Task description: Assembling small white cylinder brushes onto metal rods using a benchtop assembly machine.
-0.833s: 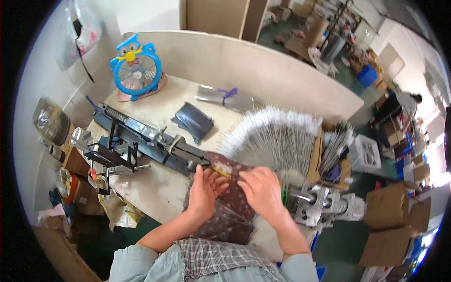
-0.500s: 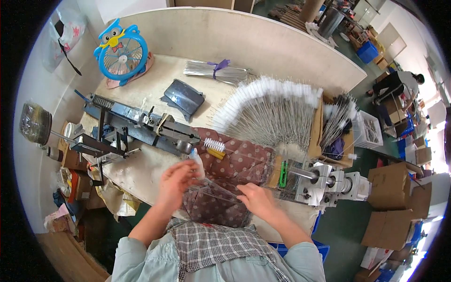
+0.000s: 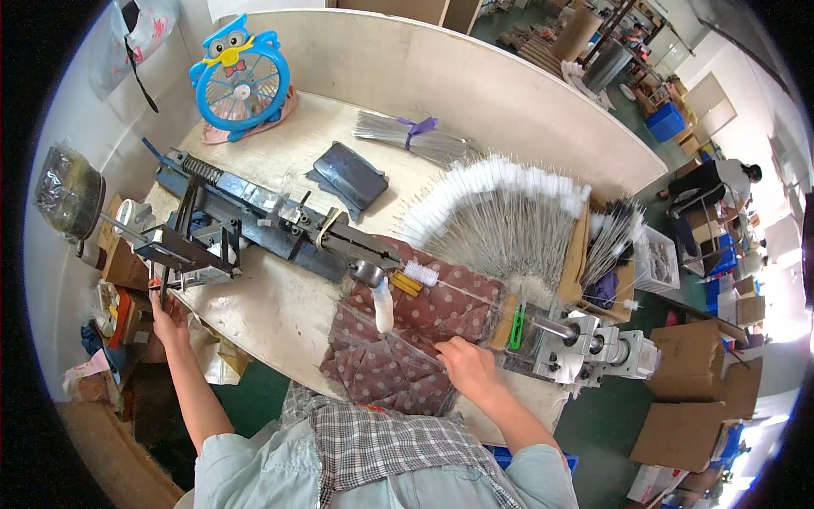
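Observation:
My left hand is at the far left, its fingers closed around the lower end of a black metal lever on the bench machine. In front of me my right hand is closed in a pinch above the dotted brown cloth. A thin wire runs leftward from its fingertips. To the left of that hand, a white handle hangs from a round metal part of the machine. A white-bristled brush head and a yellow block are beside it.
Many white-tipped wire brushes fan across the table. A tied wire bundle, a dark pouch and a blue fan lie behind. At right are a green cutter and a metal spindle unit. Another person sits far right.
My left hand has moved from the white handle over the cloth out to the lever at far left. The right hand stays near the same place, still pinching. The view has shifted slightly.

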A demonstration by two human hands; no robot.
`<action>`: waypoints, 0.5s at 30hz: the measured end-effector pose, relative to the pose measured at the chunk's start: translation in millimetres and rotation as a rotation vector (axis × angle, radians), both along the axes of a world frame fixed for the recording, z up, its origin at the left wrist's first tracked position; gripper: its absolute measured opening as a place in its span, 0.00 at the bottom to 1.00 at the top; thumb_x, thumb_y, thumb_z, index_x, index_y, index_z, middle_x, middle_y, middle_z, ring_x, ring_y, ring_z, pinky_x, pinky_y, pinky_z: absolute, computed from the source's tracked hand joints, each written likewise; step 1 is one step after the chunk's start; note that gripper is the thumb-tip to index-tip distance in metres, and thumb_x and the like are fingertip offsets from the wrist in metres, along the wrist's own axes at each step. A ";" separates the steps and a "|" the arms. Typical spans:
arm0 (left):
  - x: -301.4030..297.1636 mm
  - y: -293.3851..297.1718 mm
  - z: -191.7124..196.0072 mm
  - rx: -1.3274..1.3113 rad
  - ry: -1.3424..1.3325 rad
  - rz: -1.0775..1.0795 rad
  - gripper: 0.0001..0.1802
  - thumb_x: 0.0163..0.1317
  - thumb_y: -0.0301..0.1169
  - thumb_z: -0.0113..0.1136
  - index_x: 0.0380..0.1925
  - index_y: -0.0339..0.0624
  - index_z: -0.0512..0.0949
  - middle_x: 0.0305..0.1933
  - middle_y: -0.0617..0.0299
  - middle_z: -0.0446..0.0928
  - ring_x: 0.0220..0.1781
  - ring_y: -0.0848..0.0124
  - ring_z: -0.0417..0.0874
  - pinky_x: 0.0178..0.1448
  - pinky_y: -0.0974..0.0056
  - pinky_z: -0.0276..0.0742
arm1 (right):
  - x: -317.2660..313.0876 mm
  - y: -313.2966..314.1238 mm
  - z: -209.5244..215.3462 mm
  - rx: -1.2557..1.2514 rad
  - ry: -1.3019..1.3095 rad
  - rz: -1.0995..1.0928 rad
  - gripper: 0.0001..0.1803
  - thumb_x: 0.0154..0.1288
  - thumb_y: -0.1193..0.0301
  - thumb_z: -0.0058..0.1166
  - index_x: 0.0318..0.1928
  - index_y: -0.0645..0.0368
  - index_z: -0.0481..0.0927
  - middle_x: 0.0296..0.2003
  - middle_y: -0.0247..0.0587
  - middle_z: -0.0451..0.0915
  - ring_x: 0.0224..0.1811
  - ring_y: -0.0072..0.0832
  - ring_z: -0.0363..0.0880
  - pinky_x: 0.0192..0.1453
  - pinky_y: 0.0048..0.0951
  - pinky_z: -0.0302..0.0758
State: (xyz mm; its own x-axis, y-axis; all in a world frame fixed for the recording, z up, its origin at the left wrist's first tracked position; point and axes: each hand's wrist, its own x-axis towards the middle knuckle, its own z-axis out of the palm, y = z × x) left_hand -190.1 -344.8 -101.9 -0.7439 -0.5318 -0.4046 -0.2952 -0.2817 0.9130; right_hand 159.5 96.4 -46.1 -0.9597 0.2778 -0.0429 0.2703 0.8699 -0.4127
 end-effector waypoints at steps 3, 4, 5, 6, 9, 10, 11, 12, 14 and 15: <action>14.7 24.4 -9.3 0.140 0.158 0.093 0.23 0.53 0.52 0.66 0.35 0.45 0.77 0.28 0.67 0.78 0.29 0.78 0.77 0.32 0.71 0.69 | 4.1 2.2 3.6 -0.018 -0.054 -0.024 0.08 0.58 0.71 0.56 0.39 0.54 0.80 0.32 0.38 0.75 0.33 0.39 0.80 0.34 0.39 0.77; 28.9 37.7 -11.8 0.153 0.157 -0.002 0.21 0.56 0.51 0.64 0.35 0.45 0.77 0.29 0.66 0.79 0.31 0.77 0.78 0.33 0.71 0.69 | 5.2 2.1 6.6 -0.028 -0.063 -0.047 0.08 0.58 0.71 0.56 0.39 0.54 0.80 0.32 0.38 0.75 0.32 0.40 0.80 0.34 0.39 0.77; 44.5 47.4 -16.6 0.163 0.154 -0.091 0.19 0.58 0.49 0.62 0.35 0.45 0.77 0.29 0.65 0.79 0.33 0.75 0.78 0.34 0.70 0.69 | 6.1 2.5 8.4 -0.026 -0.074 -0.043 0.08 0.58 0.71 0.56 0.39 0.54 0.80 0.32 0.38 0.75 0.32 0.40 0.80 0.34 0.39 0.77; 54.3 53.8 -29.3 0.310 0.174 -0.166 0.17 0.61 0.47 0.59 0.36 0.44 0.76 0.32 0.63 0.79 0.35 0.73 0.78 0.37 0.68 0.71 | 6.6 3.0 10.3 -0.029 -0.062 -0.059 0.07 0.58 0.71 0.56 0.38 0.54 0.81 0.32 0.37 0.76 0.32 0.40 0.80 0.33 0.38 0.77; 94.3 118.2 -31.8 0.717 0.037 -0.278 0.12 0.65 0.39 0.52 0.38 0.42 0.75 0.39 0.57 0.78 0.43 0.66 0.79 0.51 0.62 0.76 | 6.8 3.8 12.1 -0.030 -0.064 -0.080 0.06 0.59 0.70 0.55 0.37 0.54 0.80 0.33 0.38 0.76 0.32 0.40 0.80 0.34 0.38 0.76; 110.4 150.2 -14.4 0.728 -0.040 -0.420 0.12 0.65 0.38 0.53 0.40 0.41 0.74 0.41 0.56 0.78 0.45 0.64 0.79 0.54 0.59 0.75 | 7.0 3.9 11.6 -0.027 -0.079 -0.098 0.06 0.60 0.70 0.54 0.38 0.54 0.80 0.33 0.39 0.77 0.32 0.41 0.79 0.34 0.39 0.76; 127.0 181.0 8.6 0.734 -0.117 -0.563 0.12 0.64 0.37 0.53 0.42 0.41 0.74 0.44 0.55 0.77 0.46 0.63 0.79 0.57 0.57 0.74 | 7.3 5.0 10.7 -0.030 -0.076 -0.099 0.06 0.60 0.70 0.54 0.38 0.54 0.80 0.33 0.39 0.77 0.32 0.41 0.79 0.34 0.39 0.76; 141.3 212.5 32.0 0.768 -0.137 -0.693 0.14 0.64 0.36 0.54 0.44 0.39 0.73 0.45 0.55 0.76 0.48 0.63 0.78 0.58 0.58 0.74 | 9.5 6.6 10.7 -0.031 -0.104 -0.113 0.06 0.61 0.71 0.53 0.39 0.54 0.79 0.33 0.41 0.77 0.33 0.42 0.79 0.34 0.40 0.76; 162.1 257.1 61.2 0.674 -0.104 -0.963 0.17 0.62 0.34 0.55 0.48 0.38 0.71 0.47 0.56 0.75 0.48 0.63 0.78 0.57 0.59 0.74 | 11.3 4.9 11.4 -0.047 -0.122 -0.117 0.07 0.61 0.71 0.53 0.40 0.54 0.78 0.33 0.42 0.77 0.33 0.44 0.79 0.34 0.40 0.76; 170.6 274.3 67.4 0.553 -0.056 -1.108 0.19 0.61 0.33 0.56 0.50 0.37 0.70 0.48 0.57 0.75 0.47 0.64 0.78 0.56 0.60 0.74 | 13.4 4.3 11.2 -0.070 -0.096 -0.110 0.08 0.62 0.72 0.52 0.42 0.55 0.77 0.33 0.44 0.77 0.33 0.45 0.79 0.34 0.41 0.76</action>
State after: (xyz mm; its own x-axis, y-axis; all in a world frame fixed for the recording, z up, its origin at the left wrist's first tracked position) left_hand -19.5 -70.5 -34.5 -0.6580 0.6246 -0.4205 -0.6547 -0.1986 0.7294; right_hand 172.8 100.7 -34.9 -0.9140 0.3745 -0.1564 0.4040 0.8027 -0.4387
